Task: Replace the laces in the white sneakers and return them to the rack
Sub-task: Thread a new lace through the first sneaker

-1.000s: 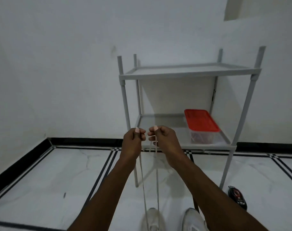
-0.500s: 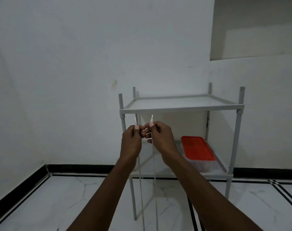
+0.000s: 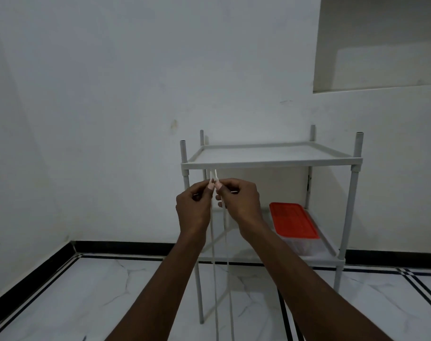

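Both my hands are raised in front of the grey rack (image 3: 271, 164). My left hand (image 3: 194, 205) pinches one end of a white shoelace (image 3: 215, 279) between thumb and finger. My right hand (image 3: 239, 201) pinches the other end, right beside it. The two lace tips stick up just above my fingers, side by side. Both strands hang straight down between my forearms and run out of view at the bottom. The white sneakers are not in view.
The rack has two shelves; the top one is bare. A clear box with a red lid (image 3: 293, 223) sits on the lower shelf at the right. White walls stand behind, and a white marble floor (image 3: 106, 299) with black border lines lies below.
The view has tilted up, so the sneakers on the floor have dropped out of sight. My hands have lifted the lace ends higher and brought the tips closer together.
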Tool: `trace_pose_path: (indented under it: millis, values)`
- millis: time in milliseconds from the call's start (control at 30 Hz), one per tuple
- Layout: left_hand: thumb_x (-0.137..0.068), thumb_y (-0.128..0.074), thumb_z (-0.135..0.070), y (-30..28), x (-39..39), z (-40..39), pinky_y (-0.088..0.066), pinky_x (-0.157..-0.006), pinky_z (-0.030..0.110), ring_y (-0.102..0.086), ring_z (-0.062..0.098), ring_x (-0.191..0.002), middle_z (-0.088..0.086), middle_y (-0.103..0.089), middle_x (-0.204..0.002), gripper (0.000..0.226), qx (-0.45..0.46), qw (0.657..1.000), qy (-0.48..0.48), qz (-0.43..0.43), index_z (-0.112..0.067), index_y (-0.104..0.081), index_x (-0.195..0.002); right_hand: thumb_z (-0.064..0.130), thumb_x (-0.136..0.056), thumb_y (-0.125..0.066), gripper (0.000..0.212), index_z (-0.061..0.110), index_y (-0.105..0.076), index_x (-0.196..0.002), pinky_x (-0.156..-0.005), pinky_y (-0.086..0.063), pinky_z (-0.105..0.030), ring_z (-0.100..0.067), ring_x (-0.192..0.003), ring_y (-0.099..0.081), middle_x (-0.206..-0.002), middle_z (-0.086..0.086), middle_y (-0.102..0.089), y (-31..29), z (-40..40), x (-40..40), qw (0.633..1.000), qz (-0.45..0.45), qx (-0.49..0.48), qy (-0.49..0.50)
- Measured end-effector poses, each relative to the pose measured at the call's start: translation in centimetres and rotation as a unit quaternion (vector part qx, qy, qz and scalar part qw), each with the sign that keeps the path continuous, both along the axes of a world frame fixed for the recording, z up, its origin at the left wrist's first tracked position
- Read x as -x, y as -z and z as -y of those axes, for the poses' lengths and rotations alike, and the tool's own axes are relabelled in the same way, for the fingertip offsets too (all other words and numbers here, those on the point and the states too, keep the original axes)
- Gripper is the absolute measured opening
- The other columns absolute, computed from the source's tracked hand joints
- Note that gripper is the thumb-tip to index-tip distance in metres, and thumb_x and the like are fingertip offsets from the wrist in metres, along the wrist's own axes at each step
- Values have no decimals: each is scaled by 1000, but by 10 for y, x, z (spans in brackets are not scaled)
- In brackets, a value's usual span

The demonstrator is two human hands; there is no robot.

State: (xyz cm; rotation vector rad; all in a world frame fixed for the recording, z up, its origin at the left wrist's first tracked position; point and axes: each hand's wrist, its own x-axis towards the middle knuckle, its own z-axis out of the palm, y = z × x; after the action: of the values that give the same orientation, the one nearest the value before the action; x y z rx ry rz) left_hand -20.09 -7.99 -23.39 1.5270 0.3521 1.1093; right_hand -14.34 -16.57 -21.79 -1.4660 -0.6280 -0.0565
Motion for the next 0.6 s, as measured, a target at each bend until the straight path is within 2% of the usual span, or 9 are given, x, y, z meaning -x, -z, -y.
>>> trace_pose_path:
  millis: [100,267,600]
  values:
    - [-93,-71,-29,-3,0,1,-53,-82,19,-70,4,-96,-7,-77,-99,20,27,1000,9,12,-22,-78,-110,25,-90,-72,9,22,-79,-94,-81,-62,-39,-6,-76,-73,-81,6,-75,0,0,0,1000,-6,-2,-3]
    - [-94,-71,-27,-6,0,0,-46,-76,10,-67,0,-99,-8,-76,-103,19,67,997,34,20,-22,-77,-110,33,-88,-74,13,23,-79,-93,-84,-61,-44,-9,-78,-73,-80,3,-76,-2,0,0,999,-27,-5,-17]
    - [-93,-72,-28,-5,-3,-1,-47,-78,12,-67,2,-101,-10,-76,-103,19,74,996,51,20,-22,-78,-110,34,-88,-74,15,21,-79,-94,-86,-60,-43,-9,-79,-74,-83,3,-76,-2,0,0,999,-36,-11,-26]
